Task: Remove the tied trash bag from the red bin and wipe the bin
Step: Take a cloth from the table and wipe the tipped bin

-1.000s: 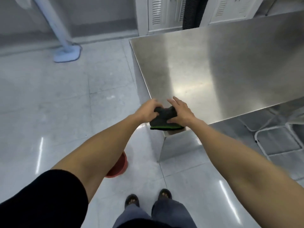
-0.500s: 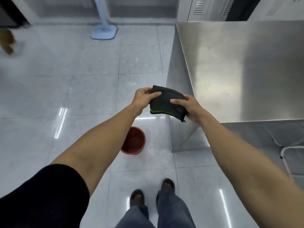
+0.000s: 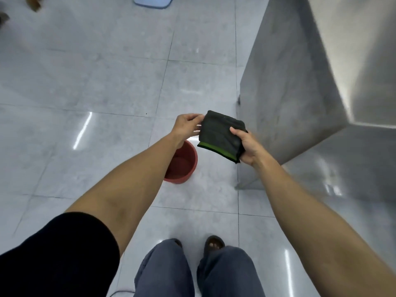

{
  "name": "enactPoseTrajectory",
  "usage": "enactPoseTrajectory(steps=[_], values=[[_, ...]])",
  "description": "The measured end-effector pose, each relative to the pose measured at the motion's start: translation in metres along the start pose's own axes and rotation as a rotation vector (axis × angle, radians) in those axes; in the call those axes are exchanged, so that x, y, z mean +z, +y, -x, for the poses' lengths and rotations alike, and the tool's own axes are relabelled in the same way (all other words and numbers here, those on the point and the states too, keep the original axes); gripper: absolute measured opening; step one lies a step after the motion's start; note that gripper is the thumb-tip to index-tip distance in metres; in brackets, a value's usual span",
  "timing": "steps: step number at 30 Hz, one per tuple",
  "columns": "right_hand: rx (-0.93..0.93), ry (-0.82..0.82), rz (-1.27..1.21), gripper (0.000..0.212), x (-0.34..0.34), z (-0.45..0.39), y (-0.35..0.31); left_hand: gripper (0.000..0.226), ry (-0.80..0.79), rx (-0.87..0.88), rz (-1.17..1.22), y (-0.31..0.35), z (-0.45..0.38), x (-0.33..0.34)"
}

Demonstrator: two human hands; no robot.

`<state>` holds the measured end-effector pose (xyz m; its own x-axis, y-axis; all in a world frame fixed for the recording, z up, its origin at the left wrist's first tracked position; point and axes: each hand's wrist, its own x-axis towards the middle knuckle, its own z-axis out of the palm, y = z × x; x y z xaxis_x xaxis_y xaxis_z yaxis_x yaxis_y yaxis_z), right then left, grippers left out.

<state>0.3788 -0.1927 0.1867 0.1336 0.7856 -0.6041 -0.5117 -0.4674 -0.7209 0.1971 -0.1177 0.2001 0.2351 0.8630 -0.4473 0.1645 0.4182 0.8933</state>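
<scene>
Head view: both bare forearms reach forward from the bottom corners and meet just above centre, over the grey tiled floor (image 3: 107, 82). The left hand (image 3: 186, 127) comes in from seven o'clock, thumb and fingertips pinching the upper left corner of the folded dark cloth (image 3: 221, 133). The right hand (image 3: 249, 146) comes in from five o'clock, its thumb laid on top of the cloth and its fingers curled under the right edge, gripping it firmly. The cloth hangs in the air between them, its green trim showing along the lower edge. The red bin (image 3: 182, 163) stands upright on the floor at seven o'clock of the cloth, partly hidden behind the left forearm, its inside looking bare. The steel table (image 3: 289, 82) rises at two o'clock, apart from the hands. Against half a second ago, the view has tipped further down, the cloth has come off the table corner and sits lower and nearer the bin, and the bin has slid toward the centre of the frame.
</scene>
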Motion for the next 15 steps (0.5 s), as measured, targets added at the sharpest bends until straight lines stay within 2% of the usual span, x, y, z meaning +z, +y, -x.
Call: enactPoseTrajectory(steps=[3, 7, 10, 13, 15], values=[[0.022, 0.065, -0.055, 0.035, -0.033, -0.055, 0.057, 0.039, 0.025, 0.028, -0.336, -0.082, -0.038, -0.002], [0.021, 0.171, -0.128, 0.039, -0.073, -0.131, 0.127, 0.058, -0.076, 0.090, -0.707, -0.197, -0.084, 0.003], [0.028, 0.215, -0.154, 0.039, -0.092, -0.183, 0.172, 0.067, -0.151, 0.066, -0.901, -0.273, -0.114, 0.009], [0.015, 0.254, -0.166, 0.037, -0.103, -0.224, 0.198, 0.070, -0.188, 0.076, -1.084, -0.317, -0.136, 0.010], [0.003, 0.266, -0.158, 0.035, -0.107, -0.245, 0.209, 0.071, -0.179, 0.170, -1.151, -0.332, -0.143, 0.010]])
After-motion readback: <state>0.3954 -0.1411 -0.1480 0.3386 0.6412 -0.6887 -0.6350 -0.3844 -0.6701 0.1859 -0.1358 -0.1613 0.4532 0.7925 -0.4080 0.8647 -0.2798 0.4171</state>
